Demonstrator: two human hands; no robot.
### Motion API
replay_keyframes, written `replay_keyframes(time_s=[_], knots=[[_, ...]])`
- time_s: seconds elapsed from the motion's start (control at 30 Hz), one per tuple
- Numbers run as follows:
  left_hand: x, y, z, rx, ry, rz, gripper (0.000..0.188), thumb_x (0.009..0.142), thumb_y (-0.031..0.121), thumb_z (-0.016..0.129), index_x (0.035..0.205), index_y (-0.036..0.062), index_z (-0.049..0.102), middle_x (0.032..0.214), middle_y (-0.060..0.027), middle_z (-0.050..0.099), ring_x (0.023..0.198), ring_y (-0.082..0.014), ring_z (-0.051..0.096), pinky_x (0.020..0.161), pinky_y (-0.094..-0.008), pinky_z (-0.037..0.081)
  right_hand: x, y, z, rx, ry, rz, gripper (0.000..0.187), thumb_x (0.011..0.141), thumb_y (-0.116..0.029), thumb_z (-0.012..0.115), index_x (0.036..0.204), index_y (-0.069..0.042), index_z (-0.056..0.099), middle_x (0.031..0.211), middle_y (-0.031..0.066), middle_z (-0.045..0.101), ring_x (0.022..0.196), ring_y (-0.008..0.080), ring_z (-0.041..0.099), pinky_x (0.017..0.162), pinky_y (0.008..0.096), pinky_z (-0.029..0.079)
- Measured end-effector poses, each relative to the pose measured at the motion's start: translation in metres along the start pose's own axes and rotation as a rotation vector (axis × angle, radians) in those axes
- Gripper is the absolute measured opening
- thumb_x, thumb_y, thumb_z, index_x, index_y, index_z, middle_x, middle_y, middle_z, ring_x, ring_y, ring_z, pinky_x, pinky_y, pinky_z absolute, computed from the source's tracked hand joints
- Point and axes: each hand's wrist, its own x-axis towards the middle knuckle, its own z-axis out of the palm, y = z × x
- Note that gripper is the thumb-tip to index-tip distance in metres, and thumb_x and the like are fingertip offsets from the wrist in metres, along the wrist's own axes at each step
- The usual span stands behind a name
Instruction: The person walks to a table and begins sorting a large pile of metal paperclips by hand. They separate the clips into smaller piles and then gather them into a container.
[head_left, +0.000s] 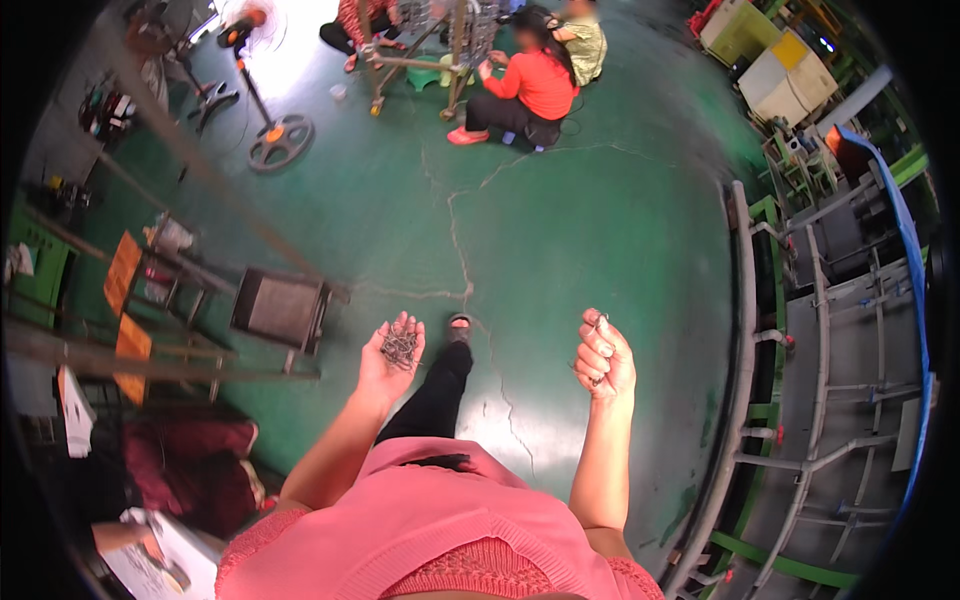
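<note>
My left hand is cupped palm up, with a tangled heap of small bent metal wire pieces resting on the palm and fingers. Off to the right, my right hand is raised and closed, thumb against curled fingers. A bit of thin bent wire pokes out at its top, and something similar shows near the lower fingers. How much the fist holds is hidden. Both hands are in the air above the green floor, well apart and touching nothing else.
A metal tray cart stands left. Beyond it is a pedestal fan. People crouch by a rack at the far side. Pipe railing runs along the right. Near left, another person's hand rests over white material.
</note>
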Motion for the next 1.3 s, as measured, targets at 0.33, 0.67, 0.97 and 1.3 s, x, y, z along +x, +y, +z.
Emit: replay_keyframes(time_s=[0.33, 0.67, 0.97, 1.3], knots=[[0.306, -0.131, 0.287, 0.163, -0.143, -0.305, 0.027, 0.093, 0.022, 0.049, 0.107, 0.0015, 0.059, 0.101, -0.0111, 0.063, 0.103, -0.0282, 0.058, 0.088, -0.0373, 0.051, 0.158, -0.258, -0.054, 0.034, 0.135, -0.178, 0.011, 0.095, -0.016, 0.048, 0.096, -0.005, 0.047, 0.056, -0.004, 0.038, 0.035, 0.0034, 0.027, 0.029, 0.0197, 0.022], [0.563, -0.282, 0.496, 0.118, -0.226, -0.333, 0.027, 0.094, 0.02, 0.046, 0.106, 0.0009, 0.06, 0.101, -0.0101, 0.064, 0.102, -0.0277, 0.059, 0.089, -0.0368, 0.051, 0.284, -0.516, -0.163, 0.084, 0.104, -0.277, 0.009, 0.095, -0.014, 0.048, 0.095, -0.005, 0.046, 0.057, -0.0023, 0.039, 0.036, 0.0046, 0.03, 0.029, 0.0202, 0.022], [0.729, -0.341, 0.59, -0.115, -0.002, -0.073, 0.031, 0.095, 0.02, 0.041, 0.105, -0.0036, 0.059, 0.102, -0.013, 0.063, 0.102, -0.0298, 0.058, 0.094, -0.0405, 0.048, 0.475, -0.772, -0.202, 0.027, -0.005, -0.121, 0.009, 0.097, -0.014, 0.043, 0.097, -0.005, 0.043, 0.059, -0.0016, 0.04, 0.036, 0.005, 0.028, 0.029, 0.0209, 0.022], [1.011, -0.429, 0.797, 0.035, -0.119, -0.209, 0.027, 0.093, 0.02, 0.047, 0.105, -0.0004, 0.06, 0.103, -0.0113, 0.063, 0.104, -0.0293, 0.058, 0.092, -0.0385, 0.049, 0.677, -0.995, -0.263, 0.072, 0.02, -0.214, 0.01, 0.096, -0.015, 0.046, 0.094, -0.006, 0.043, 0.056, -0.0029, 0.036, 0.035, 0.0042, 0.026, 0.028, 0.0206, 0.019]])
